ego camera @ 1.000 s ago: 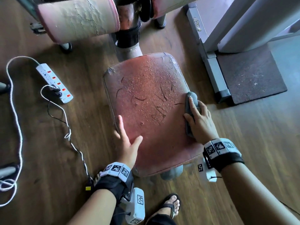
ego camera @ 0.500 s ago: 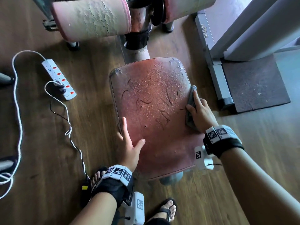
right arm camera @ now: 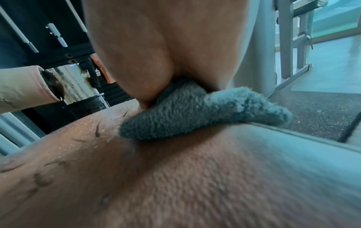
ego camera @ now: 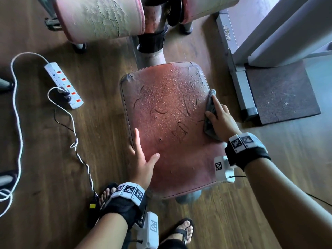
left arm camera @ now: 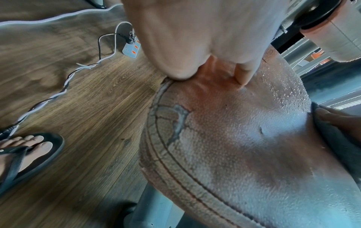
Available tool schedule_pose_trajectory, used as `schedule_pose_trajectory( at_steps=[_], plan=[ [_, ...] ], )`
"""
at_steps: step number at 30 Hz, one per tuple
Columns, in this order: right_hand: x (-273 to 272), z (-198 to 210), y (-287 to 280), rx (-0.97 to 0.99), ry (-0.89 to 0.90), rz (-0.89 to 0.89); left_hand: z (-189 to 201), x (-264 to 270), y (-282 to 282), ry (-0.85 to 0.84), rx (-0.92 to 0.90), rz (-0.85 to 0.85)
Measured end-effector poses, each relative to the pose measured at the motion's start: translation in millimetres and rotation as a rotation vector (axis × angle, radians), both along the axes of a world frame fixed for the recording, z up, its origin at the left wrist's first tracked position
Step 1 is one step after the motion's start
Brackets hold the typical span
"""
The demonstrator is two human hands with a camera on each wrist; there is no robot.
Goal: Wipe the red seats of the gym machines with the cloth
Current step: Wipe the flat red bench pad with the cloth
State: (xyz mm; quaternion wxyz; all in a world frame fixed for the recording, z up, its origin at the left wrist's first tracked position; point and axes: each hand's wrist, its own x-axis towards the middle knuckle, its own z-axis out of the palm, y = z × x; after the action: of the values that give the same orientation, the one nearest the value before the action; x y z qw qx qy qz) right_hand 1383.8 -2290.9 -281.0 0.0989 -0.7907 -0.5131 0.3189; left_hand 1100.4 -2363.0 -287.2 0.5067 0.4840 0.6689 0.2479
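The red seat [ego camera: 167, 126] is a worn, rounded pad on a metal post, its top lying roughly level. The leather is faded, with dark curved scratches and many small water drops on the far half. The half nearer to the wrists is without drops. At the corner just beyond the left hand [ego camera: 142, 159] the cover is cracked. This hand lies flat on the seat's edge.

The cloth [ego camera: 209, 114] is grey and fluffy, folded into a narrow strip. It lies on the opposite edge of the seat, under the flat fingers of the right hand [ego camera: 221, 121], and its far tip sticks out past the fingertips.
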Motion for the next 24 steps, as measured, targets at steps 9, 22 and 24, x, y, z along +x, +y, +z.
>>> schedule_pose_trajectory(
  at_steps=[9, 22, 24],
  plan=[
    [0.2, 3.0, 16.1, -0.024, -0.001, 0.051, -12.0, -3.3, -1.6, -0.082, -0.021, 0.016],
    [2.7, -5.2, 116.4, 0.013, -0.013, 0.086, -20.4, -7.4, -2.3, -0.041, 0.03, -0.018],
    [2.6, -5.2, 111.2, 0.016, -0.011, 0.095, -20.0, -6.8, -2.6, -0.046, 0.031, -0.016]
  ],
)
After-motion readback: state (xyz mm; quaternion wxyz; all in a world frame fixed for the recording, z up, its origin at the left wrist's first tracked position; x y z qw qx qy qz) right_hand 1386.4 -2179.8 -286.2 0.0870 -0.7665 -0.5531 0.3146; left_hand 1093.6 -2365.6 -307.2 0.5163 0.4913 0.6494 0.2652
